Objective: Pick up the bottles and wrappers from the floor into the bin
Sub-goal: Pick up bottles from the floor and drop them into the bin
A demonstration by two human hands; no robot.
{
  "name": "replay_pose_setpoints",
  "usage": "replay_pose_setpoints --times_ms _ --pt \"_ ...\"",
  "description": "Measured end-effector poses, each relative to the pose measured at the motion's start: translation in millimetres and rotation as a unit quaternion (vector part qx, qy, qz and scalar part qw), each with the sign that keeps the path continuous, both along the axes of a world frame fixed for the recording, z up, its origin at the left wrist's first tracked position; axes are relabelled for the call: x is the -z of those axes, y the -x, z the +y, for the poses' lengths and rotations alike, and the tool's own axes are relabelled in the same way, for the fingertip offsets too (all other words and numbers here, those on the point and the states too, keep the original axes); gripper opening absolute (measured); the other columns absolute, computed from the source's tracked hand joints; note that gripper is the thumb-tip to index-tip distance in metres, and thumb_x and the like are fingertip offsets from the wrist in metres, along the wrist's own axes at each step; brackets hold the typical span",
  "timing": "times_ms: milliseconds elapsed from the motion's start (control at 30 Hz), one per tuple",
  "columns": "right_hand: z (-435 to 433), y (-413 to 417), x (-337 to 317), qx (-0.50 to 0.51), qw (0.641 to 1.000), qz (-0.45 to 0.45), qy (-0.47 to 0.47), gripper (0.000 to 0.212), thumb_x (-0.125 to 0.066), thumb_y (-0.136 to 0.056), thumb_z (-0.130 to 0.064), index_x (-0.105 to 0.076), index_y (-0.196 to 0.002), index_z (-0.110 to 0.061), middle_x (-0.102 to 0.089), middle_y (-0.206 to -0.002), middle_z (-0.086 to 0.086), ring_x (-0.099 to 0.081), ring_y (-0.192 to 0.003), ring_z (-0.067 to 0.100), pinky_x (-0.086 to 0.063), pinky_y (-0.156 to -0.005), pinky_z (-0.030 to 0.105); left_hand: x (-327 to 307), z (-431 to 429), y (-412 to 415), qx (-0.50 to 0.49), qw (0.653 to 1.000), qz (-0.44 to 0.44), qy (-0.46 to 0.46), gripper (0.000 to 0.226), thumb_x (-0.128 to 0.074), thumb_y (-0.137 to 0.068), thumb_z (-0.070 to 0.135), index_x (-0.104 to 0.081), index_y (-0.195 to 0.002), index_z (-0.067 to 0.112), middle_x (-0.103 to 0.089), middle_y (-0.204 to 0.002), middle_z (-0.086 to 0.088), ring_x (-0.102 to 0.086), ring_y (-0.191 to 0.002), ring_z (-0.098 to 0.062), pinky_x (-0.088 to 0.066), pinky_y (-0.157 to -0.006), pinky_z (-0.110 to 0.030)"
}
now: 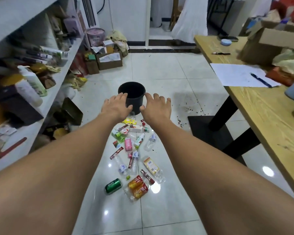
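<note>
Head cam, and we've got both arms stretched out in front. Our left hand (116, 107) and right hand (155, 107) sit either side of the black bin (134, 103), fingers spread and relaxed, nothing held in either. The left fingertips overlap the bin's rim and the right thumb is right by its wall, but we can't tell if either one actually touches it.

The bin stands upright on the floor (159, 73), which is glossy white tile. All the litter lies on the tiles on our side of the bin, between our forearms: clear plastic bottles (134, 160), a green can (113, 186), an orange wrapper (138, 188), a pink packet (128, 144), and a yellow packet (129, 121) closest to the bin. Labels are too small and blurry for us to read any brand.

Dark crumbs (193, 107) dot the floor off to the right. Further out, a wooden table (261, 116) on the right carries a sheet of paper (236, 73) with a pen (260, 80) on it. Cluttered white shelves (55, 89) run down the left.
</note>
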State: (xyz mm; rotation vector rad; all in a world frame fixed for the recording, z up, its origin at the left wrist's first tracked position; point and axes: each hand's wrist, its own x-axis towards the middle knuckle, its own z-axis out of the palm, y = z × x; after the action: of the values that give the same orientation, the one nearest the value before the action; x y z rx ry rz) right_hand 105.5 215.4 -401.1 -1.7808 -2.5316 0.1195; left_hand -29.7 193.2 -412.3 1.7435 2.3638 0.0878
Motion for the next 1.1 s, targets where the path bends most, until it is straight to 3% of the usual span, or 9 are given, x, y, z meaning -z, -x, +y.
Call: replay_pose_setpoints --times_ms 400,667,800,1100 --pt "33.5 55.3 249.9 -0.014 0.999 0.028 -0.019 0.047 -0.036 -0.097 -0.033 -0.035 -0.143 -0.022 -0.047 -0.138 0.008 -0.041 -0.13 0.028 -0.014 -0.115 0.047 250.1 42.5 58.9 0.009 1.0 0.0 -0.024 0.061 -0.036 -0.097 0.041 -0.016 -0.151 0.022 -0.019 -0.158 -0.002 -0.022 -0.142 -0.026 -0.018 -0.115 -0.044" --pt "30.5 56.4 446.3 -0.016 0.999 0.034 0.026 0.051 -0.037 -0.097 -0.035 -0.031 -0.147 -0.025 -0.038 -0.148 0.008 -0.033 -0.138 0.027 -0.009 -0.116 0.046 450.9 23.8 63.3 0.011 1.0 0.004 0.019 0.061 -0.035 -0.098 0.04 -0.013 -0.151 0.02 -0.014 -0.159 -0.002 -0.018 -0.145 -0.024 -0.014 -0.118 -0.045" --pt "8.9 53.6 534.6 -0.037 0.999 0.005 0.036 0.052 -0.036 -0.098 -0.038 -0.03 -0.148 -0.025 -0.038 -0.148 0.008 -0.032 -0.138 0.028 -0.008 -0.117 0.047 534.2 11.9 56.6 0.009 0.999 -0.003 0.031 0.061 -0.036 -0.097 0.041 -0.016 -0.151 0.019 -0.021 -0.157 -0.006 -0.022 -0.143 -0.027 -0.016 -0.116 -0.045" --pt "-33.0 35.5 656.4 -0.076 0.994 -0.04 0.07 0.054 -0.04 -0.097 -0.036 -0.029 -0.148 -0.024 -0.039 -0.147 0.008 -0.035 -0.135 0.028 -0.011 -0.116 0.047 647.1 -31.8 47.0 0.014 0.997 -0.007 0.073 0.062 -0.034 -0.098 0.042 -0.012 -0.152 0.02 -0.013 -0.159 -0.003 -0.015 -0.146 -0.026 -0.013 -0.118 -0.045"
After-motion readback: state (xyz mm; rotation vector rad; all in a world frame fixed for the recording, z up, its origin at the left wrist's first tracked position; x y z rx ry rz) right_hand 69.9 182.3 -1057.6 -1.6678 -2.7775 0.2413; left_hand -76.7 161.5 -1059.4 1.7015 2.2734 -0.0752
